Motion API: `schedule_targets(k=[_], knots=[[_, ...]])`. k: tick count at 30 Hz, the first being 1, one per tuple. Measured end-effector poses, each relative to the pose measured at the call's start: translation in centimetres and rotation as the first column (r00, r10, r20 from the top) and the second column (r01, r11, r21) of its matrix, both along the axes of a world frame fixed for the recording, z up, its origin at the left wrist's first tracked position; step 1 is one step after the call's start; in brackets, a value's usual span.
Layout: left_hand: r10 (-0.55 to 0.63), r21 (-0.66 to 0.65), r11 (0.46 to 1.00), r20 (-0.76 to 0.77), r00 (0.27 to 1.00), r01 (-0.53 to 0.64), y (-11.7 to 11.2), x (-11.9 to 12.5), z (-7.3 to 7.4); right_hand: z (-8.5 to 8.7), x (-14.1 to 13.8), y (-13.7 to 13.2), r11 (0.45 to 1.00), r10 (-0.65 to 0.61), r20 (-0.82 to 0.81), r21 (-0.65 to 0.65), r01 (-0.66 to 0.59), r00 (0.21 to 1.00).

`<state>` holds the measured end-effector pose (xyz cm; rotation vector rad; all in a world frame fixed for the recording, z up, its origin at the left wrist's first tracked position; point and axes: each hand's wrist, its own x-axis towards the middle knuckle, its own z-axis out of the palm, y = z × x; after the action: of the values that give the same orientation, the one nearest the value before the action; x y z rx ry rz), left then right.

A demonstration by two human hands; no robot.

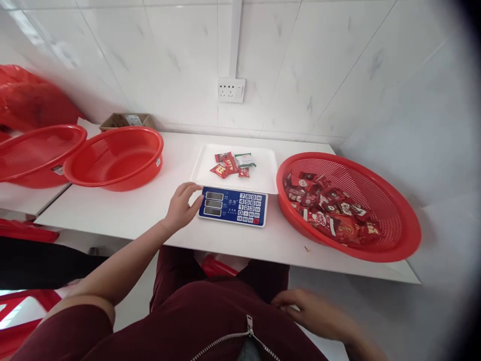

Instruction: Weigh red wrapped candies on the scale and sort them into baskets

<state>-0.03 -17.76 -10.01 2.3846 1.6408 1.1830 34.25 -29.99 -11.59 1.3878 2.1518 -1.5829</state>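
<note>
My left hand rests on the white table beside the left edge of a blue digital scale. Its fingers are curled and touch the scale's front-left corner, with nothing in them. The scale's white tray carries a few red snack packets and one green-and-white packet. My right hand lies low by my lap, below the table edge, fingers loosely spread and holding nothing. A large red mesh basket to the right of the scale holds several red wrapped packets.
Two red basins sit at the left, one on a neighbouring table. A cardboard box stands against the tiled wall, under a red plastic bag. A wall socket is above the scale. Red stools stand under the table.
</note>
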Motion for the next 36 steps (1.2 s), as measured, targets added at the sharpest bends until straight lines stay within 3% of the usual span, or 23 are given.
schedule_targets(k=[3,5,9,12,14,16,21,26,30,33,36], knots=[[0.002,-0.105,0.994,-0.005,1.0,-0.003,2.6,0.4,1.4,5.0,-2.1,1.9,0.995,0.023,-0.131,0.1,-0.01,0.991],[-0.02,-0.168,0.986,-0.017,1.0,0.017,4.4,0.6,2.1,6.5,-3.4,3.8,0.952,-0.052,-0.185,0.287,0.104,0.981],[-0.091,-0.256,0.964,-0.08,0.993,0.068,8.1,1.1,2.9,6.8,-6.2,9.1,0.703,-0.194,-0.295,0.624,0.342,0.936],[-0.156,-0.32,0.941,-0.121,0.98,0.11,10.5,1.7,3.3,6.2,-8.2,13.4,0.528,-0.219,-0.282,0.771,0.357,0.934],[-0.198,-0.354,0.925,-0.13,0.972,0.141,11.6,2.2,3.5,5.8,-9.1,15.9,0.46,-0.248,-0.275,0.81,0.363,0.929],[-0.241,-0.393,0.904,-0.142,0.96,0.169,12.3,2.7,3.6,5.5,-9.7,17.8,0.45,-0.277,-0.257,0.817,0.361,0.926],[-0.319,-0.433,0.876,-0.192,0.928,0.211,13.3,4.0,3.4,4.5,-10.4,21.0,0.538,-0.278,-0.15,0.794,0.283,0.949],[-0.339,-0.445,0.865,-0.174,0.924,0.233,14.1,4.1,3.3,4.0,-10.8,22.4,0.607,-0.25,-0.117,0.754,0.25,0.961],[-0.253,-0.404,0.892,-0.07,0.965,0.205,13.8,3.3,3.3,4.9,-10.8,21.3,0.605,-0.274,-0.169,0.735,0.306,0.947],[-0.203,-0.306,0.929,0.055,0.978,0.21,12.4,2.7,3.6,6.6,-9.9,18.8,0.554,-0.242,-0.21,0.772,0.313,0.947],[-0.153,-0.208,0.96,0.165,0.974,0.186,10.4,2.4,4.1,8.4,-7.2,15.9,0.502,-0.272,-0.205,0.803,0.321,0.94]])
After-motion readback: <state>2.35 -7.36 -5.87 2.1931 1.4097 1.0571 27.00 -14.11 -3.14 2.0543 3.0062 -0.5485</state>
